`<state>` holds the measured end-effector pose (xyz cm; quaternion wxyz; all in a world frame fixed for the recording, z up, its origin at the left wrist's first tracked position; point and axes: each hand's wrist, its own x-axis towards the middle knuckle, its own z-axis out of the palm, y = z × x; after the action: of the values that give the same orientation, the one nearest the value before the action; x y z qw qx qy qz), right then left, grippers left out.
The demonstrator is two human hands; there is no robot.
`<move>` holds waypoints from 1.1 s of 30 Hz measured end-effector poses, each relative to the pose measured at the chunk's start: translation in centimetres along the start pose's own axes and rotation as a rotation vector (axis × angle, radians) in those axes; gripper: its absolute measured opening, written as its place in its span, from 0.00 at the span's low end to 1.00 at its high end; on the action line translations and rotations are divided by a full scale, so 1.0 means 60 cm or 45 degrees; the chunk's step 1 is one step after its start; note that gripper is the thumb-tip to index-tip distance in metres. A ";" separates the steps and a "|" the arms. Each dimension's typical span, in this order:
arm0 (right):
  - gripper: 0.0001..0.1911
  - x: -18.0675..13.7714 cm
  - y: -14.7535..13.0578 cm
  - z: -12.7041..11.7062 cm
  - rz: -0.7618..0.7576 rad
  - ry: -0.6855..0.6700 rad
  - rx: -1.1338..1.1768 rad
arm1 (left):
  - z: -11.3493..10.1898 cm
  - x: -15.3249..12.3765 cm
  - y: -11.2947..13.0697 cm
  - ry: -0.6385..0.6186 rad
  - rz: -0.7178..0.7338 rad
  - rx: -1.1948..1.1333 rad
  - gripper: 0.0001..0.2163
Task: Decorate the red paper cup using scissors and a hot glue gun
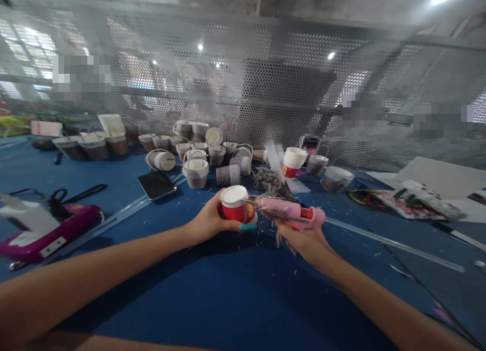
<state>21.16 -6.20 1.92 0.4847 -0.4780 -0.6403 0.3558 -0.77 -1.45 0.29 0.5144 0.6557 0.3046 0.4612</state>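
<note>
1. Left grip (206, 220): closed round a red-and-white paper cup (232, 210), fingers on its far left side, my teal-nailed thumb across its lower front. White round end faces up.
2. Right grip (306, 241): wrapped about the handle of a pink glue gun (286, 213), a small red light glowing on its body. I have its nozzle pointing left at the cup's right side; contact cannot be told.
3. Glue stick (395, 242): one, long, translucent, lying to the right behind the gun.
4. Grey twine (268, 179): one loose tangle, just beyond the cup and gun.
5. Paper cups (293, 161): one nested stack, upright, beyond the twine.
6. Small grey-sided buckets (196, 173): many, several with looped handles, some upright, some on their sides.
7. Phone (157, 184): one, dark screen up, left of the cup.
8. Purple power strip (72, 224): one, far left, white plug (32, 219) fitted.
9. Tabletop (182, 300): blue, scattered with pale fibres.
</note>
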 end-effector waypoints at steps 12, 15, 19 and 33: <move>0.14 0.005 -0.008 -0.004 -0.008 0.033 0.019 | -0.001 0.001 -0.004 0.009 0.013 -0.007 0.32; 0.14 0.003 -0.012 -0.006 0.002 0.020 -0.007 | -0.001 0.000 -0.001 0.011 0.006 -0.014 0.32; 0.16 0.003 -0.015 -0.008 0.029 -0.010 -0.057 | 0.002 -0.001 0.003 0.015 -0.015 -0.040 0.31; 0.17 0.007 -0.009 -0.013 0.114 -0.050 -0.176 | 0.002 -0.001 -0.003 0.012 0.029 -0.064 0.32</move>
<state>21.73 -5.95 2.72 0.4216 -0.5312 -0.6508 0.3415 -0.69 -1.51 0.09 0.5240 0.6437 0.2878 0.4778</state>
